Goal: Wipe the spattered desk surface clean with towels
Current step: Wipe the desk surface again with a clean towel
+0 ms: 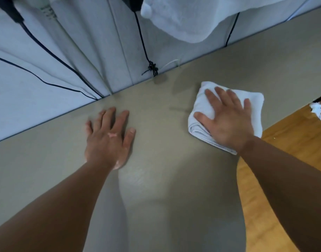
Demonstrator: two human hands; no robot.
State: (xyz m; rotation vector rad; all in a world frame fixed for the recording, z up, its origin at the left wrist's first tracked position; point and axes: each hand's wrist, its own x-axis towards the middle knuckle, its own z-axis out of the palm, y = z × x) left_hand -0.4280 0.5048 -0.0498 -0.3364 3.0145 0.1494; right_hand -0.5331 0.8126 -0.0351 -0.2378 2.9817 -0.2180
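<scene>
grey partition panel (pixel 94 42): upright, rear | black cables (pixel 141 40): hanging against it, one knotted | wood floor (pixel 286 160): right

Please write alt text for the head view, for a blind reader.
The right hand presses a folded white towel on a beige desk; the left hand lies flat on the desk, apart from it. A second towel hangs above.

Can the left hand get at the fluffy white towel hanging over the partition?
Probably yes. The left hand lies flat and empty on the grey-beige desk, and nothing stands between it and the fluffy white towel; a black cable hangs just beside it.
</scene>
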